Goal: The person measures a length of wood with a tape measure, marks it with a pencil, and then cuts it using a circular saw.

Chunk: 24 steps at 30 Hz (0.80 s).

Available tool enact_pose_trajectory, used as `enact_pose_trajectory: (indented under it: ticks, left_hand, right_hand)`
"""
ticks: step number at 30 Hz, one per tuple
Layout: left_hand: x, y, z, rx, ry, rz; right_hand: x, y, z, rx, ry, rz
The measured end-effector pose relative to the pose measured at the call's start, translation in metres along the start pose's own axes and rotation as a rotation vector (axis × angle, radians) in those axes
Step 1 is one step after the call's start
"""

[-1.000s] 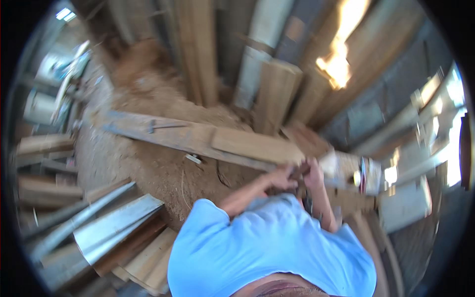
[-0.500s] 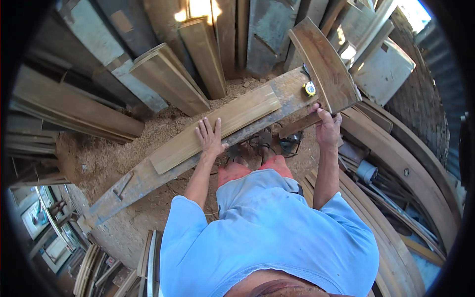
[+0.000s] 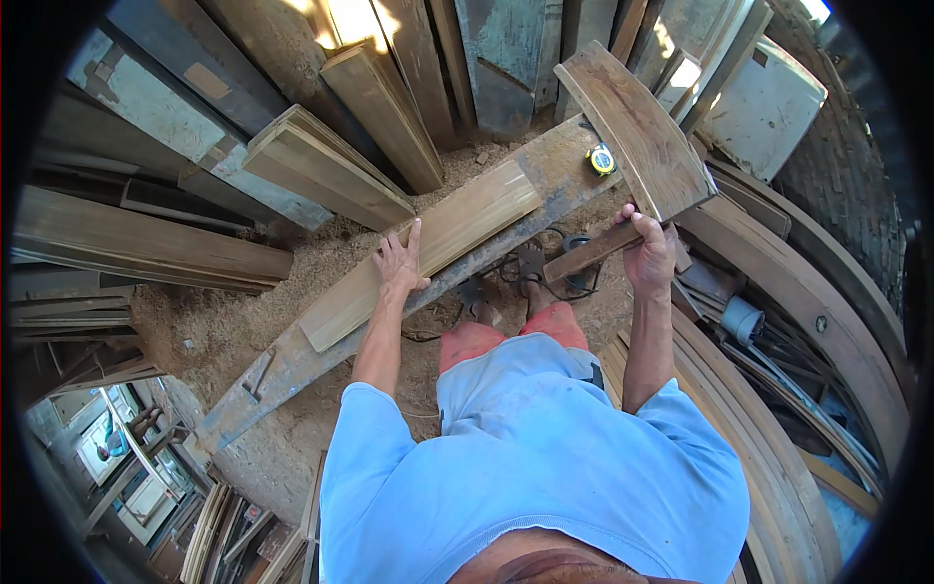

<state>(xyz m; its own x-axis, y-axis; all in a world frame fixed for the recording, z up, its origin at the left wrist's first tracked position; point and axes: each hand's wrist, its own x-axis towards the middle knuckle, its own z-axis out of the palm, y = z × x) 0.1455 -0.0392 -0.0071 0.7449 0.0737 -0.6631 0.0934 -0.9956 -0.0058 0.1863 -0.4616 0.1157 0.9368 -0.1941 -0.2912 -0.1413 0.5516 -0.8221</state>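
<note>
Head view: the left hand (image 3: 399, 263) lies flat, fingers spread and gripping nothing, on a pale board (image 3: 472, 222) along the bench plank (image 3: 556, 161); the right hand's fingers curl round a narrow wooden strip (image 3: 589, 251) beside the wide brown board (image 3: 637, 131) at the plank's right end. Sideways pressure could slide the pale board off the plank's far edge — a swing of the strip might knock the brown board or tape measure (image 3: 600, 160). Leaning boards (image 3: 331, 170) crowd the far side; bare plank separates pale board and tape.
</note>
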Motion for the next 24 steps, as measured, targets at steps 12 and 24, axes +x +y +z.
enact_pose_trajectory:
  ticks: [12,24]
  left_hand:
    - [0.009,-0.050,-0.006,-0.338,-0.093,0.289]
    - [0.026,-0.043,-0.033,-0.329,0.033,0.318]
  right_hand:
    - [0.002,0.009,0.008,-0.021,-0.027,0.003]
    - [-0.005,0.013,0.036,-0.052,-0.066,0.027]
